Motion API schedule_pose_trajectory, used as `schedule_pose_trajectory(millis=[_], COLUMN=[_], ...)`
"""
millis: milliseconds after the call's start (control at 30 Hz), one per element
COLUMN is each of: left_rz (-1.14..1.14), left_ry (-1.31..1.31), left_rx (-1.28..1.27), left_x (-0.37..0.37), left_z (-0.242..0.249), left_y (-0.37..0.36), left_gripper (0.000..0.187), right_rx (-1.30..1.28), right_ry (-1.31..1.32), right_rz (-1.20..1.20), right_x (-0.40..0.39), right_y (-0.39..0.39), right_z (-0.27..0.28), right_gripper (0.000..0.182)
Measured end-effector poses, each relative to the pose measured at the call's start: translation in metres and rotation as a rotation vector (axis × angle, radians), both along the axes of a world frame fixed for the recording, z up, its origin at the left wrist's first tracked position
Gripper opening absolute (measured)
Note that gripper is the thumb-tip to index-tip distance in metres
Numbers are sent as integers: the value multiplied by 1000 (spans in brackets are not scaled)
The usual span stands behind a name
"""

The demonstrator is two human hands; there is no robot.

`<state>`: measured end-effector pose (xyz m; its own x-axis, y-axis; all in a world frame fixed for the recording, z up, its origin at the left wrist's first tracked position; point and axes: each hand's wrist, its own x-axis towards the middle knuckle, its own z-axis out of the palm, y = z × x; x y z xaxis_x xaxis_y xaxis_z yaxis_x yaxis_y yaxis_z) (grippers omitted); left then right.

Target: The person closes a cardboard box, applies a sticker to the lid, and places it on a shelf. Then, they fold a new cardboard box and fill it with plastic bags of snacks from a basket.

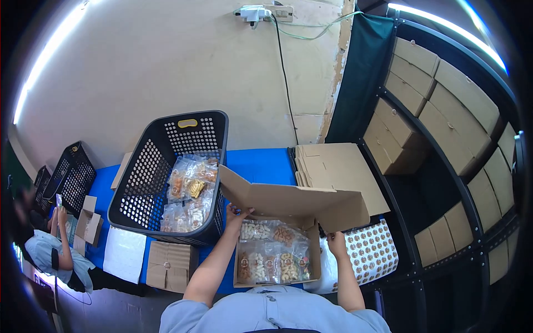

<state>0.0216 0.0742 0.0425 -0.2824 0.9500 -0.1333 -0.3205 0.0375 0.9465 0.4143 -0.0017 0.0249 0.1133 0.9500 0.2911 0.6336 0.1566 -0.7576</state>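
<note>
An open cardboard box [317,261] stands in front of me, its lid [288,200] raised at the far side with the side flaps spread. Clear packets of snacks [261,258] fill it, some with pale pieces, others with orange-brown ones. My left hand [237,215] grips the lid near its left flap, fingers closed at the cardboard edge. At the lower edge of the right flap, my right hand [336,243] is closed on the lid's corner. The fingertips of both hands are partly hidden by cardboard.
A black perforated basket [147,213] with more packets stands on the blue table [252,166]. Flattened cardboard [338,164] and a sticker sheet [372,252] lie at right. A closed box [171,266] sits left. Shelves hold boxes [458,133]. Another person [53,255] works at far left.
</note>
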Motion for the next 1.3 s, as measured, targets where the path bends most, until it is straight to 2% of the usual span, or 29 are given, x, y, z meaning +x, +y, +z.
schedule_pose_trajectory(millis=[33, 233, 367, 433, 567, 633, 767, 833, 867, 933, 1000, 1067, 1100, 1133, 1167, 1200, 1233, 1267, 1300], left_rz=[26, 1, 13, 45, 138, 307, 290, 302, 298, 157, 86, -246, -215, -216, -185, -154, -110, -112, -220], left_ry=[68, 51, 78, -25, 40, 266, 378, 788, 792, 1005, 1010, 906, 1092, 1090, 1110, 1119, 838, 837, 614], left_rx=[15, 139, 130, 209, 125, 99, 120, 83, 81, 122, 72, -275, -118, -125, 115, 356, 311, 305, 193], left_x=[2, 9, 16, 20, 23, 24, 11, 3, 0, -3, -13, -26, -42, -47, -50, -52, -42, -42, -42], left_z=[0, 12, 28, 29, 31, 30, -8, -33, -43, -51, -50, -42, -96, -95, -87, -76, -56, -37, -21], left_y=[2, 7, 4, 6, 8, 9, 10, -3, -12, -34, -52, -66, -66, -72, -82, -94, -107, -119, -130], left_gripper=[82, 68, 62, 60, 52, 47, 44, 36, 36, 37, 40, 40, 40, 40, 40, 41, 45, 45, 47], right_rx=[-11, -78, -61, -95, -102, -159, -117, -143, -146, -120, -83, -46, -53, 56, 166, 195, 1, -192, -328], right_ry=[-9, -14, -11, 28, 38, 41, 55, 19, 23, -16, -67, -153, -154, -163, -171, -213, -130, -46, 127], right_rz=[-16, -58, -48, -67, -105, -92, -69, -68, -71, -27, 17, 96, 99, 141, 182, 206, 204, 200, 161], right_x=[-1, -1, 2, -1, -3, -2, -6, -14, -19, -32, -40, -41, -43, -51, -56, -44, -31, -23, -21], right_y=[-2, -1, 2, 1, 5, 9, 17, 15, 13, 6, 3, -1, -3, -7, -9, -2, 2, 3, 1], right_z=[2, 1, -1, 12, 29, 34, 33, 43, 48, 59, 48, 22, 25, 39, 47, 0, -30, -45, -30], right_gripper=[8, 9, 9, 10, 12, 14, 17, 18, 18, 17, 15, 14, 14, 15, 16, 17, 20, 23, 35])
